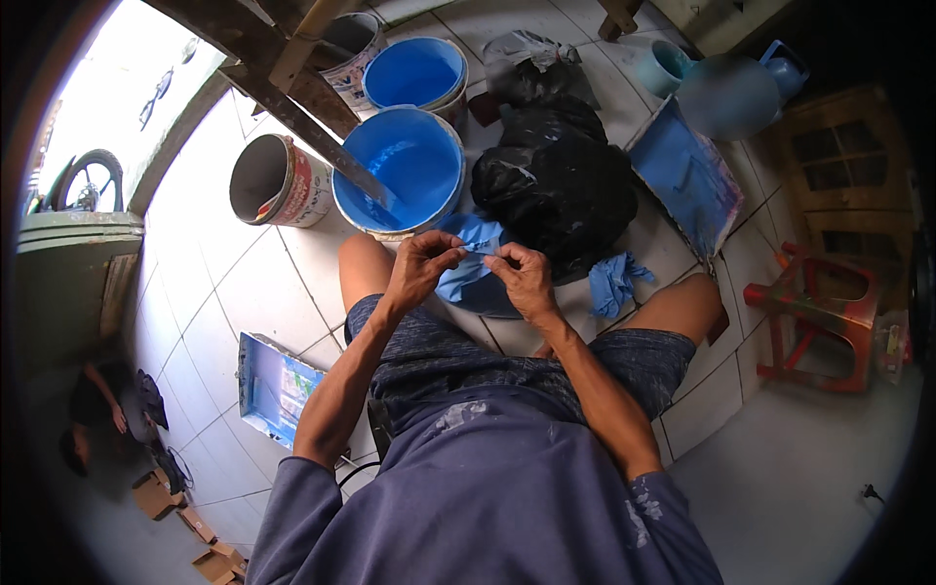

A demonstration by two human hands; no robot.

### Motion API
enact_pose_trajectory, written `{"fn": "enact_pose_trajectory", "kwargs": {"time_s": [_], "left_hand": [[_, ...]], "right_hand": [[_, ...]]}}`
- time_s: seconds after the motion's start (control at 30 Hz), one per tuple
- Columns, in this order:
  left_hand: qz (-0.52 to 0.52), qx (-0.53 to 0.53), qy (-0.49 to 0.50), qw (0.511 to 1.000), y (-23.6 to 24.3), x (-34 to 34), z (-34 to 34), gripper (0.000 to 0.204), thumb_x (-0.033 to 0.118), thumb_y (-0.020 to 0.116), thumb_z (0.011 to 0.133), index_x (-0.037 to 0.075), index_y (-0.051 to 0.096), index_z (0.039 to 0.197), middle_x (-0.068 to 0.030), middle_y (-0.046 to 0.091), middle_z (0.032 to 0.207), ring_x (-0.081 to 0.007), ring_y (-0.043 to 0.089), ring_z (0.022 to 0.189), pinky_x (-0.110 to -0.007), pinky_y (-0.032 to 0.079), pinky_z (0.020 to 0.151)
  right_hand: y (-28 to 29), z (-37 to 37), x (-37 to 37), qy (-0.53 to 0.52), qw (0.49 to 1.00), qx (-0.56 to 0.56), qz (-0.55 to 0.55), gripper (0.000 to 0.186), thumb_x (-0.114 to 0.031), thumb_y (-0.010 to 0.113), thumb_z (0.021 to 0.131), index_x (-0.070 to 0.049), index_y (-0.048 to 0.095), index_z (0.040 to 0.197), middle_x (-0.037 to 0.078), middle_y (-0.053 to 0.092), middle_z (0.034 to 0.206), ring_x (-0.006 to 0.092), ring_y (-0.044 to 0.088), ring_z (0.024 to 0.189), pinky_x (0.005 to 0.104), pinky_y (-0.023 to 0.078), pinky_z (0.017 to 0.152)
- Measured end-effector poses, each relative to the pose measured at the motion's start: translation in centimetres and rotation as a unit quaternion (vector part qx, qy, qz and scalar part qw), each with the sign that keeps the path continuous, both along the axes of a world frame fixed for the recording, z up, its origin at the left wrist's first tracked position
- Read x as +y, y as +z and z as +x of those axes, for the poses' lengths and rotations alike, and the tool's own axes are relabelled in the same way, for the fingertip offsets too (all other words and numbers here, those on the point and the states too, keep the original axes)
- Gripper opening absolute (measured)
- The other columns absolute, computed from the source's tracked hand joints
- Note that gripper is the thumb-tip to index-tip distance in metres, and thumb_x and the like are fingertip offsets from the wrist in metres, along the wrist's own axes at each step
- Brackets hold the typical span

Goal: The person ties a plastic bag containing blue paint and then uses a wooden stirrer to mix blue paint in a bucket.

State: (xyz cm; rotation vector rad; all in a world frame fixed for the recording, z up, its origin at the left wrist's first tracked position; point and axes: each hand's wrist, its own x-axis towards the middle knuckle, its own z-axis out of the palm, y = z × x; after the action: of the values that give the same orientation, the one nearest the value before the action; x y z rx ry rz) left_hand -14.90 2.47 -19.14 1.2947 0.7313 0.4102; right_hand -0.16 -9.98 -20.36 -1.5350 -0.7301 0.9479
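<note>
I pinch a thin, crumpled light-blue cloth between the fingers of both hands. My left hand is closed on its left side. My right hand grips it a short way to the right, so a stretch of it runs between them. More of the cloth hangs below my fingers over a dark round shape, which I cannot make out. Just beyond my hands stands a bucket with a bright blue inside. To the right of my right hand lies another crumpled blue piece.
Black plastic bags bulge ahead. Behind the near bucket are another blue-lined bucket and a grey bucket. A blue paint tray and a red stool stand right; a smaller tray lies left. Wooden beams slant overhead.
</note>
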Motion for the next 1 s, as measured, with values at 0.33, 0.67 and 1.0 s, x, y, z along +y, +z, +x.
{"fn": "enact_pose_trajectory", "kwargs": {"time_s": [0.33,0.67,1.0], "left_hand": [[0.042,0.033,-0.151,0.987,4.4,-3.2,4.2,0.012,0.008,0.068,0.083,-0.001,0.064,0.090,-0.0021,0.062,0.074,-0.0078,0.055,0.069,-0.023,0.045,0.063],[0.280,-0.001,-0.194,0.940,0.6,-2.5,7.4,0.021,0.018,0.062,0.089,0.000,0.066,0.099,-0.0093,0.061,0.081,-0.0188,0.059,0.078,-0.031,0.048,0.070],[0.223,0.079,-0.137,0.962,-0.9,-1.0,8.0,0.021,0.019,0.064,0.088,-0.002,0.064,0.091,-0.0070,0.064,0.075,-0.0112,0.058,0.071,-0.028,0.046,0.065]], "right_hand": [[5.3,3.8,-6.1,-0.036,0.999,0.000,-0.030,0.014,-0.010,0.068,0.083,-0.002,0.062,0.074,-0.006,0.048,0.058,0.0010,0.038,0.055,0.0199,0.028,0.049],[2.0,6.2,-6.1,-0.082,0.995,0.048,-0.017,0.014,-0.010,0.068,0.083,-0.002,0.062,0.074,-0.007,0.048,0.060,0.0004,0.037,0.056,0.0190,0.029,0.050],[-0.1,6.2,-3.6,-0.087,0.991,0.102,-0.032,0.011,-0.011,0.067,0.084,-0.002,0.065,0.078,-0.005,0.054,0.066,0.0015,0.042,0.060,0.0192,0.032,0.053]]}}
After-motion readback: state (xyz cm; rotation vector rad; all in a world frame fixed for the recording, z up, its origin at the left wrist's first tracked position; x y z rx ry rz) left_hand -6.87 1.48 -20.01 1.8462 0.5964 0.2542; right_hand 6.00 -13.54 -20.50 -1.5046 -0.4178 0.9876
